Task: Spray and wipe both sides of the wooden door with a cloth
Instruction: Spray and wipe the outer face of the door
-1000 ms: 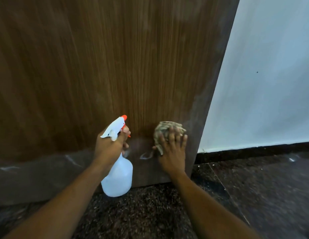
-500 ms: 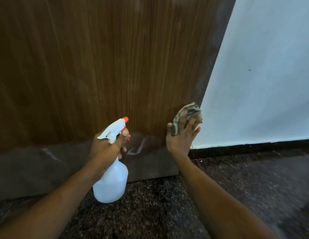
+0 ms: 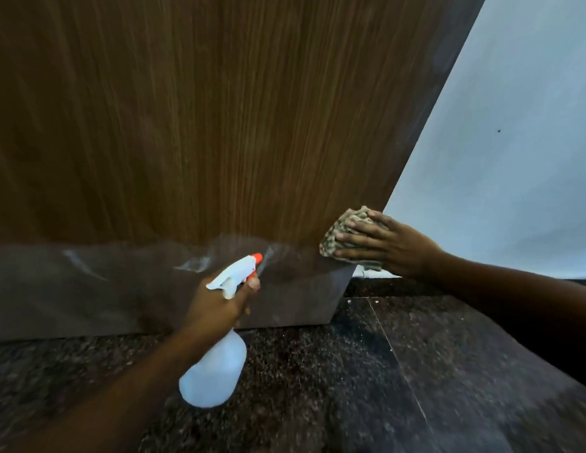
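A brown wood-grain door [image 3: 219, 125] with a smeared grey band [image 3: 89, 289] along its foot fills the upper left and centre of the frame, standing over a dark speckled stone floor [image 3: 318, 403] and beside a pale wall [image 3: 514, 125] at upper right. At lower centre, the left hand [image 3: 216, 305] is curled around the neck of a translucent white spray bottle [image 3: 216, 371] whose orange nozzle points at the band. At centre right, the right hand [image 3: 383, 243] lays fairly straight, spread fingers [image 3: 350, 228] over a crumpled mottled beige cloth [image 3: 337, 237], pressing it on the door's right edge.
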